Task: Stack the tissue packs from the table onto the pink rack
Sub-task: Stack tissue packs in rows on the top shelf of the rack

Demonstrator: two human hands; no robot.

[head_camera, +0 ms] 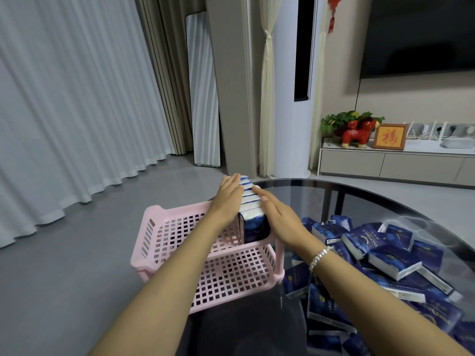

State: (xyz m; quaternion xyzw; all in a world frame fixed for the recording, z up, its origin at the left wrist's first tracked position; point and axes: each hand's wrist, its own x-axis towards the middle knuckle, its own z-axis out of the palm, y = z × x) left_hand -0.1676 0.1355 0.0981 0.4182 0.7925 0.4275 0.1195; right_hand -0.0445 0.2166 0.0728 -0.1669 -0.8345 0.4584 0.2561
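Two flat hands, left hand [229, 195] and right hand [279, 217], straight fingers [259, 192] flanking the tissue-pack row [253, 219] on the pink rack [159, 242].

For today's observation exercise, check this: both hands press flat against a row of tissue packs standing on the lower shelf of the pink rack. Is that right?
Wrong shelf. In the head view, the left hand and right hand press the row of tissue packs on the upper shelf of the pink rack; the rest holds.
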